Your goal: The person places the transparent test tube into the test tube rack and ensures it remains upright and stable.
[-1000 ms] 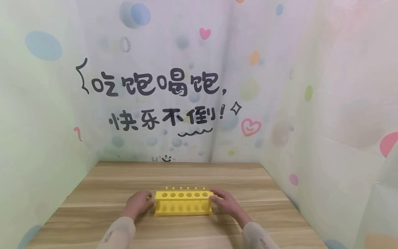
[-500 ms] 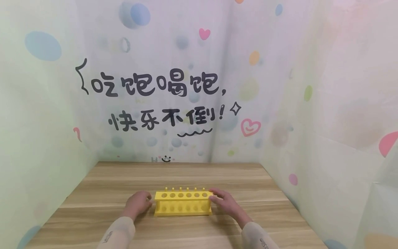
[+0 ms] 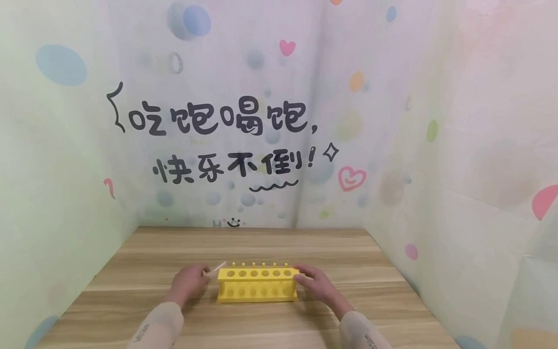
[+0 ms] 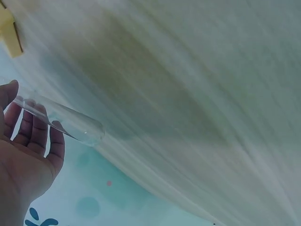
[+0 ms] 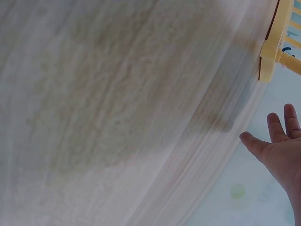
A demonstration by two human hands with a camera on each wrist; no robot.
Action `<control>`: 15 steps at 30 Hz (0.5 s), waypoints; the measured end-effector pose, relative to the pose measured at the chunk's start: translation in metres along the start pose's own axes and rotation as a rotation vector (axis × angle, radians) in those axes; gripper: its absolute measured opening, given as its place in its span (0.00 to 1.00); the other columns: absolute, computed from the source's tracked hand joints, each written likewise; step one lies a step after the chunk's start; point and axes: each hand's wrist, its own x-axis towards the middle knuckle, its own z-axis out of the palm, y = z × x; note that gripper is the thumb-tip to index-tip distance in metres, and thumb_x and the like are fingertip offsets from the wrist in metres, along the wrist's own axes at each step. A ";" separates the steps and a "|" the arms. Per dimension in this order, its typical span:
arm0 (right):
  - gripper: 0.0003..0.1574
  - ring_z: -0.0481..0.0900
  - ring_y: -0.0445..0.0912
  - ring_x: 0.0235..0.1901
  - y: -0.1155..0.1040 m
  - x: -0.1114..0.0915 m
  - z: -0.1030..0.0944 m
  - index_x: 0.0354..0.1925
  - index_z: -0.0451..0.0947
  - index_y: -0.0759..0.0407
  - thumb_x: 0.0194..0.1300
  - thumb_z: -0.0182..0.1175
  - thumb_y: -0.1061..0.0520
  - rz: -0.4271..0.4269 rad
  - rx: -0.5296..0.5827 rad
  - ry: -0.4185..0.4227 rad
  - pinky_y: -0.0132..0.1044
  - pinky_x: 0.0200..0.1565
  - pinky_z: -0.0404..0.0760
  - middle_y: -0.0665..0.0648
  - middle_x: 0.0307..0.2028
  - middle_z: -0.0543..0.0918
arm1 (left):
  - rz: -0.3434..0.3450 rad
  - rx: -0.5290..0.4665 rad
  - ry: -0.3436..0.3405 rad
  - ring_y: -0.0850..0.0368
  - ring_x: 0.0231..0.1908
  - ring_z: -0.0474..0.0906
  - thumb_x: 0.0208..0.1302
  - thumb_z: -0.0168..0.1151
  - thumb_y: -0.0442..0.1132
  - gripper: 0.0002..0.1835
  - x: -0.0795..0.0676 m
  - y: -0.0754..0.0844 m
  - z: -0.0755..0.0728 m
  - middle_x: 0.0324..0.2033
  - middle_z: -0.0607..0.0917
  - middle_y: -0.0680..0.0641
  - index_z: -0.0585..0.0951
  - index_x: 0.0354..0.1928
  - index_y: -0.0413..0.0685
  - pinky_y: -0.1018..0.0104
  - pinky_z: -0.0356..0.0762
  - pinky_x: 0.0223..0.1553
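Plainly, a yellow rack is stood upright on the wooden table, with its row of six holes turned upward. Just beside the rack's left end, a clear tube is held, slanted, between thumb and fingers by the left hand. Near the rack's right end, the right hand is held with thumb and fingers spread apart; whether the rack is touched cannot be told.
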 end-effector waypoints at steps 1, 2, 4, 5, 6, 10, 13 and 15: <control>0.27 0.69 0.67 0.63 -0.001 0.000 0.000 0.64 0.74 0.61 0.72 0.58 0.50 0.000 0.001 0.000 0.65 0.60 0.69 0.67 0.64 0.73 | 0.003 -0.008 0.010 0.53 0.30 0.75 0.63 0.63 0.35 0.14 0.000 0.000 -0.001 0.29 0.80 0.49 0.81 0.49 0.37 0.52 0.78 0.34; 0.27 0.69 0.67 0.63 -0.001 -0.001 0.000 0.64 0.74 0.61 0.73 0.58 0.49 0.000 0.001 0.000 0.64 0.60 0.69 0.68 0.64 0.73 | 0.003 -0.016 0.017 0.53 0.30 0.76 0.63 0.63 0.35 0.14 0.000 0.000 -0.003 0.30 0.81 0.48 0.81 0.49 0.37 0.52 0.78 0.34; 0.27 0.69 0.67 0.63 -0.001 -0.001 0.000 0.64 0.74 0.61 0.73 0.58 0.49 0.002 -0.001 -0.001 0.64 0.60 0.69 0.68 0.64 0.73 | -0.001 -0.041 0.029 0.54 0.31 0.76 0.63 0.63 0.35 0.15 0.001 0.001 -0.006 0.31 0.81 0.48 0.81 0.50 0.36 0.53 0.78 0.34; 0.27 0.69 0.67 0.63 -0.001 -0.001 0.000 0.64 0.74 0.60 0.73 0.58 0.49 0.003 -0.004 -0.002 0.64 0.60 0.69 0.68 0.64 0.73 | -0.004 -0.058 0.035 0.54 0.30 0.75 0.63 0.64 0.35 0.15 0.001 0.001 -0.007 0.31 0.81 0.48 0.81 0.50 0.36 0.54 0.77 0.34; 0.27 0.69 0.67 0.63 -0.001 -0.001 0.000 0.63 0.74 0.60 0.73 0.58 0.48 0.004 -0.007 -0.001 0.65 0.60 0.69 0.68 0.64 0.73 | -0.004 -0.069 0.042 0.54 0.30 0.74 0.63 0.64 0.35 0.15 0.001 0.002 -0.009 0.31 0.80 0.48 0.81 0.50 0.36 0.55 0.77 0.33; 0.27 0.69 0.67 0.63 0.000 -0.001 0.000 0.63 0.75 0.60 0.73 0.58 0.48 -0.001 -0.012 0.000 0.64 0.61 0.69 0.68 0.64 0.73 | 0.009 -0.097 0.071 0.55 0.29 0.72 0.63 0.63 0.34 0.15 0.002 0.004 -0.015 0.30 0.79 0.48 0.81 0.50 0.34 0.58 0.75 0.31; 0.27 0.69 0.67 0.63 0.000 -0.001 0.000 0.64 0.74 0.61 0.73 0.58 0.48 -0.002 -0.009 -0.001 0.64 0.61 0.69 0.68 0.65 0.72 | 0.015 -0.103 0.083 0.55 0.30 0.72 0.63 0.63 0.34 0.15 0.004 0.003 -0.017 0.30 0.79 0.49 0.81 0.50 0.35 0.59 0.74 0.31; 0.28 0.68 0.68 0.63 0.000 -0.001 0.000 0.64 0.74 0.61 0.73 0.57 0.48 -0.001 -0.004 -0.002 0.64 0.61 0.69 0.68 0.65 0.72 | 0.020 -0.104 0.083 0.55 0.31 0.73 0.64 0.63 0.35 0.15 0.006 0.001 -0.018 0.32 0.79 0.49 0.81 0.50 0.35 0.59 0.75 0.32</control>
